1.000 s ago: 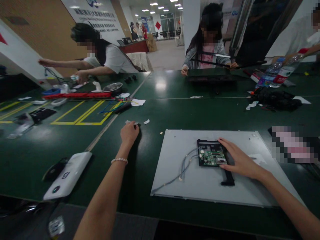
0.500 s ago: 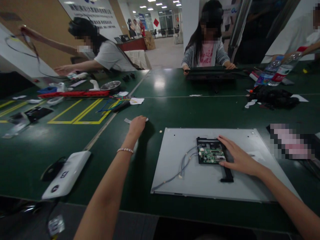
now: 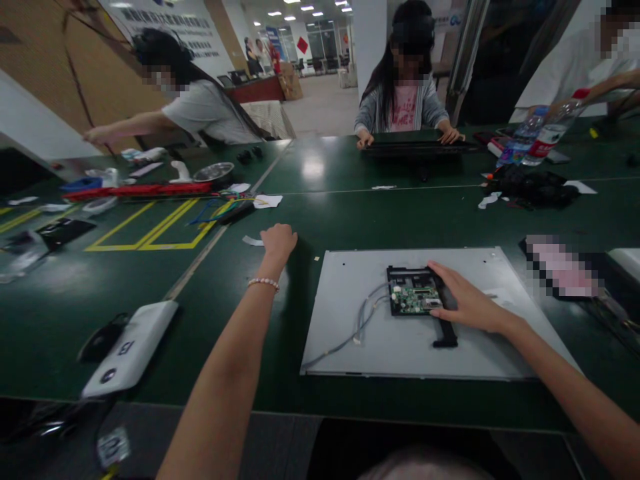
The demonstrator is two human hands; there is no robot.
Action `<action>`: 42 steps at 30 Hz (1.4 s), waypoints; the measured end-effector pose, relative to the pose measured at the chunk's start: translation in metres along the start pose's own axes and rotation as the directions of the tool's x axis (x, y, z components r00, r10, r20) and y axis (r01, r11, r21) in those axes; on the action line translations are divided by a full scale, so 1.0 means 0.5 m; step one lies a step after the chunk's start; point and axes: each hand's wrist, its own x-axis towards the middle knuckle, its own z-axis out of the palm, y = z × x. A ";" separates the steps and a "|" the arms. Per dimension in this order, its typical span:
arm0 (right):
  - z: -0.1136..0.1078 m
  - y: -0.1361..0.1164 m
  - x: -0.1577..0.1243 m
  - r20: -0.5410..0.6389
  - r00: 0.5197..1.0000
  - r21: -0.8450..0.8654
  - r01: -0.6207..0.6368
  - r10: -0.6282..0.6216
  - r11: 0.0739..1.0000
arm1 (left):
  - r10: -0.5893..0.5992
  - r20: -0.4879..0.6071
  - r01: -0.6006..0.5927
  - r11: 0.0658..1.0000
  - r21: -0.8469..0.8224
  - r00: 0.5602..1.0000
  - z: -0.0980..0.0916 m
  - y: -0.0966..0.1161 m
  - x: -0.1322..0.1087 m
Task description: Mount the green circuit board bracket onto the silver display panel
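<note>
A grey metal panel (image 3: 400,340) lies flat on the green table in front of me. On it sits a small green circuit board (image 3: 414,299) in a black frame, with grey cables (image 3: 365,320) running off to the left. My right hand (image 3: 463,303) rests flat on the black frame beside the board, fingers spread. My left hand (image 3: 279,241) is stretched out to the table left of the panel, fingers curled down against the surface. A white paper scrap (image 3: 251,241) lies just to its left. Whatever is under the fingers is hidden.
A white device (image 3: 131,347) lies at the near left. Coloured wires (image 3: 220,207), a red strip (image 3: 140,190) and a metal bowl (image 3: 213,173) sit far left. Bottles (image 3: 537,137) and black clutter (image 3: 533,188) are far right. Other people work at the far edge.
My left hand slid to the right across the table, from one white scrap onto the spot of another. My right hand stayed on the frame. The view shifted slightly.
</note>
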 end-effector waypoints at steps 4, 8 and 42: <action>0.003 0.001 0.001 -0.017 1.000 0.003 0.015 -0.015 1.000 | -0.004 -0.007 0.004 1.000 -0.007 1.000 -0.011 0.013 -0.007; 0.006 0.003 0.002 -0.031 0.999 0.006 0.034 -0.034 0.999 | 0.079 -0.053 -0.080 0.997 -0.019 0.995 -0.035 0.031 -0.045; 0.005 0.007 0.002 -0.023 0.999 -0.040 0.035 -0.036 0.999 | 0.591 -0.362 -0.661 0.430 -0.615 0.721 -0.040 0.345 -0.307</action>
